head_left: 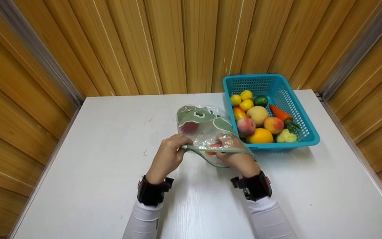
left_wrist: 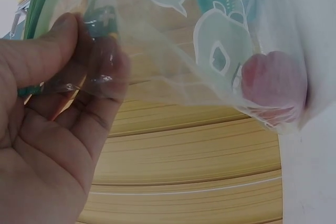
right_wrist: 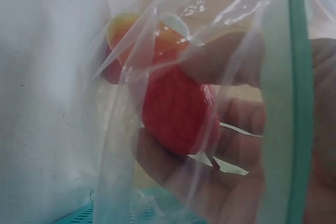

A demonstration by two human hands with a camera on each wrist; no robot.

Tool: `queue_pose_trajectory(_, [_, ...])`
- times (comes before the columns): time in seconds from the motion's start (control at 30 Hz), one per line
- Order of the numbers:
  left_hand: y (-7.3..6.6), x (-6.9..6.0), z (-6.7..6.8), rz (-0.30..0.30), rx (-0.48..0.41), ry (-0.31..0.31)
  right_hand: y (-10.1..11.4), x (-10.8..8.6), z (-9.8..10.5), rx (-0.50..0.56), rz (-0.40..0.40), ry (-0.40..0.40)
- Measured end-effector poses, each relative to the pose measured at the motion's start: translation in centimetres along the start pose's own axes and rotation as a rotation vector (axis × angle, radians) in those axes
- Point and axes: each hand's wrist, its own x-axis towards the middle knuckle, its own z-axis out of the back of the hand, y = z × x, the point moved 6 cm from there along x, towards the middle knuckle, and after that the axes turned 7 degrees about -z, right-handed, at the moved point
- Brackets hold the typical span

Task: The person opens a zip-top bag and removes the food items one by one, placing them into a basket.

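Note:
A clear zip bag (head_left: 206,134) with a green cartoon print lies on the table, its green-edged mouth towards me. My left hand (head_left: 167,155) pinches the left corner of that mouth between thumb and fingers. My right hand (head_left: 241,161) reaches through the mouth into the bag. There it grips a red fruit (right_wrist: 178,103) with a thin stem, the thumb on one side and fingers on the other; its exact kind is unclear through the film. A dark red fruit (head_left: 189,126) sits deeper in the bag, and appears pinkish (left_wrist: 273,82) in the left wrist view.
A turquoise plastic basket (head_left: 302,116) stands at the back right, touching or very near the bag. It holds lemons (head_left: 246,95), peaches (head_left: 273,125), an orange (head_left: 260,136), a carrot (head_left: 280,113) and other produce. A wood-patterned wall (head_left: 171,46) bounds the white table (head_left: 111,139).

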Motion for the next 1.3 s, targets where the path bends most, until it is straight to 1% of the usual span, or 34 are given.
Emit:
queue_pose_trajectory(0.03, [0.0,-0.1,0.0,0.001,0.002,0.0,0.0,-0.2,0.0,0.017,0.01,-0.006])
queue_pose_trajectory(0.13, [-0.1,-0.2,0.1,-0.002,0.01,-0.004,0.1,-0.8,0.3,0.028,0.086,-0.036])
queue_pose_trajectory(0.23, [-0.1,-0.1,0.2,-0.009,0.014,-0.011,0.2,-1.4,0.8,0.038,0.11,-0.04])
queue_pose_trajectory(0.27, [-0.2,-0.1,0.2,-0.011,0.012,-0.013,0.2,-1.5,0.9,0.043,0.102,-0.028])
queue_pose_trajectory(0.37, [-0.2,-0.1,0.3,-0.013,0.009,-0.017,0.1,-1.9,1.2,0.085,0.017,0.03])
queue_pose_trajectory(0.4, [-0.2,-0.1,0.3,-0.014,0.007,-0.017,0.2,-2.0,1.3,0.088,0.0,0.047])
queue_pose_trajectory(0.47, [-0.2,-0.1,0.3,-0.014,0.008,-0.015,0.4,-2.3,1.4,0.09,-0.007,0.069])
queue_pose_trajectory(0.53, [-0.2,-0.1,0.3,-0.014,0.01,-0.012,0.9,-2.7,1.7,0.083,0.017,0.066])
queue_pose_trajectory(0.63, [-0.1,-0.2,0.2,-0.009,0.008,-0.006,1.7,-3.4,2.2,0.058,0.075,0.045])
queue_pose_trajectory(0.73, [-0.1,-0.2,0.2,-0.008,-0.001,-0.003,2.4,-4.1,2.8,0.018,0.101,0.044])
queue_pose_trajectory(0.8, [-0.1,-0.1,0.2,-0.008,-0.008,-0.001,2.7,-4.4,3.2,-0.002,0.102,0.049])
queue_pose_trajectory(1.0, [-0.2,-0.1,0.1,-0.002,-0.007,0.003,2.8,-5.4,4.8,-0.003,0.096,0.069])
queue_pose_trajectory(1.2, [-0.2,-0.1,0.0,0.0,0.004,0.006,2.6,-6.3,6.2,-0.004,0.155,0.084])
queue_pose_trajectory(1.3, [-0.2,-0.1,-0.1,-0.002,0.003,0.006,2.4,-6.7,6.7,0.0,0.165,0.103])
